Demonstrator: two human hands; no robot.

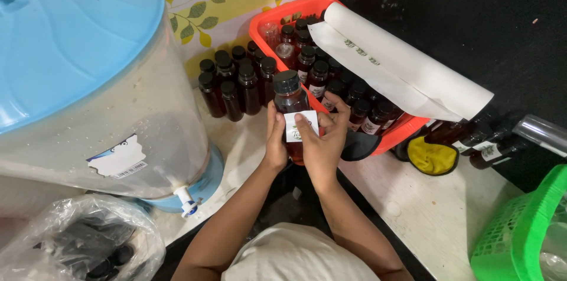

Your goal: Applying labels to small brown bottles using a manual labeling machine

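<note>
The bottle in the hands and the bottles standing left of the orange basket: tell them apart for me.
The held bottle is lifted between the left hand and right hand; the floor bottles stand in a cluster beside the orange basket. The held bottle carries a white label; the floor bottles show none from here. Both have black caps and dark reddish liquid.

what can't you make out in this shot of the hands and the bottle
Head view only:
- Lower part of the dark bottle: covered by the left hand and right hand.
- Bottles in the red basket: partly hidden under the paper roll.
- Green basket: cut off by the right edge.
- Plastic bag contents: blurred by the film.
</note>
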